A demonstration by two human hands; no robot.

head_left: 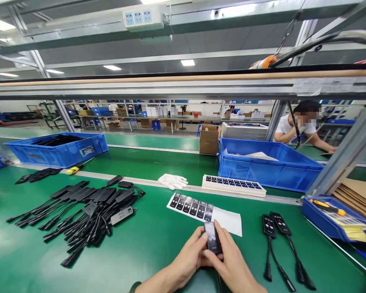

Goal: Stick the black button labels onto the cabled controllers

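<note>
Left hand [191, 251]: grip closed on one side of a black device [212, 239], thumb on its edge.
Right hand [232, 258]: grip closed on the other side of the same piece.
Just beyond the hands: label sheet [189, 206], partly bare, flat on the green tabletop [146, 260].
Left side: pile of black corded units [100, 199].
Right side: two labeled units [269, 226].
Farther back: white glove [173, 181], label stack [233, 186], blue bin [268, 169].
</note>
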